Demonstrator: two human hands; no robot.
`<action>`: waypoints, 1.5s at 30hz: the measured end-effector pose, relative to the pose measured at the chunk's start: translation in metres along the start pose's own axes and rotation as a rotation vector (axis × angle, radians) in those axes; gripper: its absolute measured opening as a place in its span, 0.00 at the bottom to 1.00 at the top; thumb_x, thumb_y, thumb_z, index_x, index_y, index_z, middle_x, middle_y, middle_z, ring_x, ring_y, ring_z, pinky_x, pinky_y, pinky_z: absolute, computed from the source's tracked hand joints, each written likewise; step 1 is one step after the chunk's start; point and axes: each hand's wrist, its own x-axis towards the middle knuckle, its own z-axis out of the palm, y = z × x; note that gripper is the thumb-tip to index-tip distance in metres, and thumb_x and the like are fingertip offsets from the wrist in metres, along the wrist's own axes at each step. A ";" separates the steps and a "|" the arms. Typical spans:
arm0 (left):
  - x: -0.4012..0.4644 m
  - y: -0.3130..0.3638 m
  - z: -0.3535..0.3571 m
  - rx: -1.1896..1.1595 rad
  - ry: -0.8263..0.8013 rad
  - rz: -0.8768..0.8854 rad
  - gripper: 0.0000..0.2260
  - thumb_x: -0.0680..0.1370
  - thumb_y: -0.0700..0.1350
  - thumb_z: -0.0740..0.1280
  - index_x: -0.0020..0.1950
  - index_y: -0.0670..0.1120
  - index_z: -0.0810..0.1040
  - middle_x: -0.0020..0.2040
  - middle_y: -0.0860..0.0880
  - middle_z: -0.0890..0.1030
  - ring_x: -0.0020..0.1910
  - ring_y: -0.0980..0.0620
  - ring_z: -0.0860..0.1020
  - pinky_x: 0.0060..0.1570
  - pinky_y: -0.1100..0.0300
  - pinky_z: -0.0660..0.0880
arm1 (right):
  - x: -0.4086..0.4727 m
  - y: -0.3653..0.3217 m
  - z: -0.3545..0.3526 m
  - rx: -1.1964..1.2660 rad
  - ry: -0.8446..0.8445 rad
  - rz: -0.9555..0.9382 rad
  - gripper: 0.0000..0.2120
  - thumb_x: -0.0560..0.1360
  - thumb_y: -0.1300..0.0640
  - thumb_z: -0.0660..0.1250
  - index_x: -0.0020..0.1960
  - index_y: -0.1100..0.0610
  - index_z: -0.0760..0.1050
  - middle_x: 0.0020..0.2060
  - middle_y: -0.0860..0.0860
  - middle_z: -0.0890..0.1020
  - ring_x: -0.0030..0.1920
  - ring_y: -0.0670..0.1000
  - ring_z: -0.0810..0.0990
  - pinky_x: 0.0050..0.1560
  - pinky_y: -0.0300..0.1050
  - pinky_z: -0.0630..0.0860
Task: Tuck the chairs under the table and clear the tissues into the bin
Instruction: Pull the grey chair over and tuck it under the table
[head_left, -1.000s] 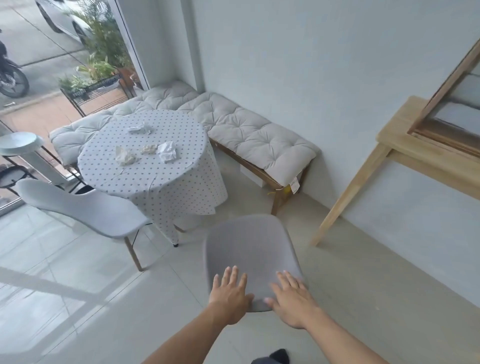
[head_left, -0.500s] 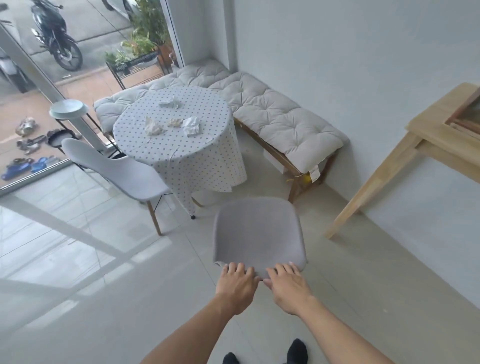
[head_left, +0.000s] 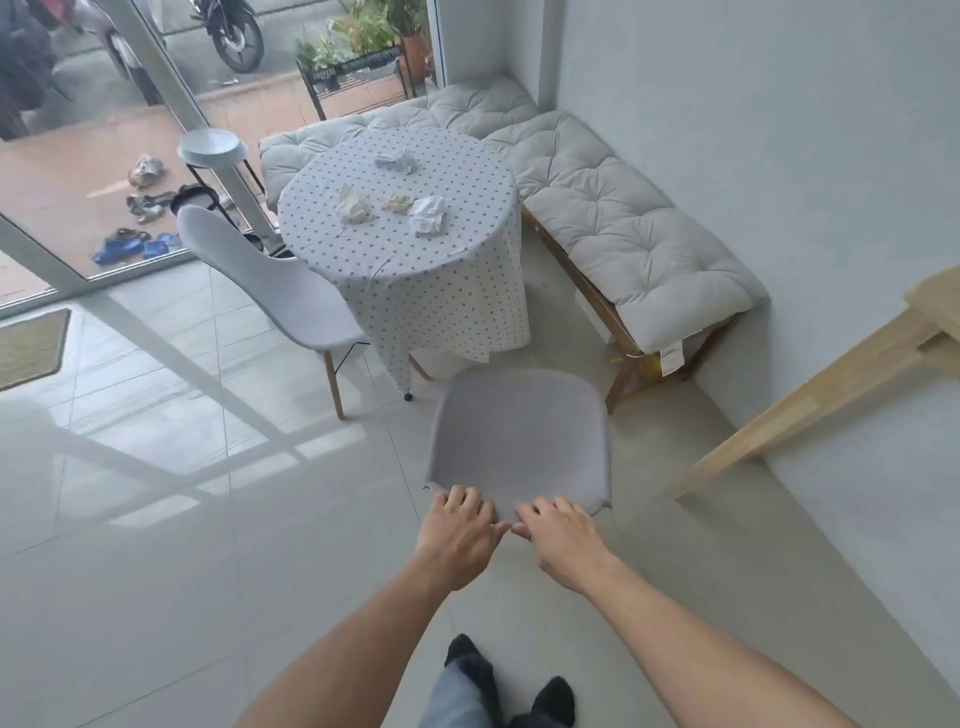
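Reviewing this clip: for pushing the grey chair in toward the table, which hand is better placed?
Neither clearly. The left hand and right hand both grip the near edge of the grey chair, side by side, facing the table. A two-handed push looks best.

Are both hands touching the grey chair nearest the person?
Touching. The head view shows the left hand and right hand with fingers lying on the near edge of the grey fabric-covered chair, no gap visible.

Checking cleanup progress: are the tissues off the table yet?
No, four crumpled tissues lie on the dotted table.
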 end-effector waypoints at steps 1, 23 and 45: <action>0.007 0.000 -0.002 -0.004 0.002 -0.007 0.24 0.86 0.59 0.45 0.63 0.44 0.73 0.61 0.41 0.76 0.58 0.39 0.72 0.59 0.46 0.70 | 0.007 0.007 -0.003 -0.014 0.003 -0.016 0.14 0.86 0.44 0.50 0.58 0.52 0.70 0.54 0.54 0.80 0.54 0.60 0.77 0.54 0.56 0.73; 0.186 -0.050 -0.050 -0.106 0.018 -0.150 0.25 0.85 0.60 0.48 0.50 0.46 0.78 0.46 0.43 0.80 0.46 0.41 0.76 0.43 0.47 0.71 | 0.194 0.119 -0.082 -0.132 0.065 -0.257 0.16 0.86 0.45 0.50 0.59 0.54 0.72 0.51 0.53 0.81 0.54 0.59 0.78 0.59 0.54 0.71; 0.312 -0.073 -0.092 -0.261 0.046 -0.447 0.28 0.84 0.65 0.46 0.58 0.47 0.76 0.58 0.43 0.78 0.58 0.41 0.73 0.56 0.45 0.70 | 0.335 0.212 -0.145 -0.112 -0.064 -0.449 0.23 0.85 0.40 0.53 0.71 0.53 0.71 0.65 0.54 0.79 0.68 0.59 0.73 0.69 0.53 0.68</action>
